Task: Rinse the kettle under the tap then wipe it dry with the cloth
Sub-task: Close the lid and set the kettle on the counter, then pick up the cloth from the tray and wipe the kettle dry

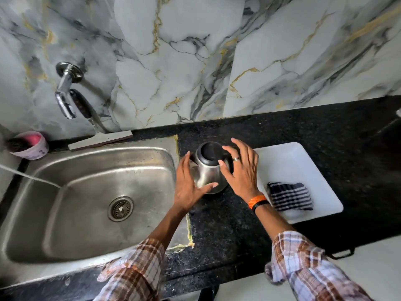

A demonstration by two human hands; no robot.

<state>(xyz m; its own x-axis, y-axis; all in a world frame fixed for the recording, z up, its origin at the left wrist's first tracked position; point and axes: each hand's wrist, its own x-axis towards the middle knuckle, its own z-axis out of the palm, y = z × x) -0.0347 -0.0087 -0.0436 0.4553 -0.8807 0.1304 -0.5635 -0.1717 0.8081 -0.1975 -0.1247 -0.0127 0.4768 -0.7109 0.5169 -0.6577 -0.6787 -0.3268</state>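
Note:
A steel kettle [207,172] with a black lid stands on the black counter just right of the sink. My left hand [188,185] is at its left side, fingers spread, thumb touching the lower body. My right hand [240,170] is at its right side, fingers apart, fingertips on the kettle's shoulder over the handle. Neither hand has closed around it. A folded dark cloth [289,196] with white stripes lies on a white tray [303,161] to the right. The tap [65,98] juts from the marble wall at upper left; no water runs from it.
The steel sink [91,192] with a central drain fills the left. A pink cup with a scrubber [29,145] sits at its far left corner. A squeegee [97,137] leans behind the sink. Black counter [227,231] runs to the front edge.

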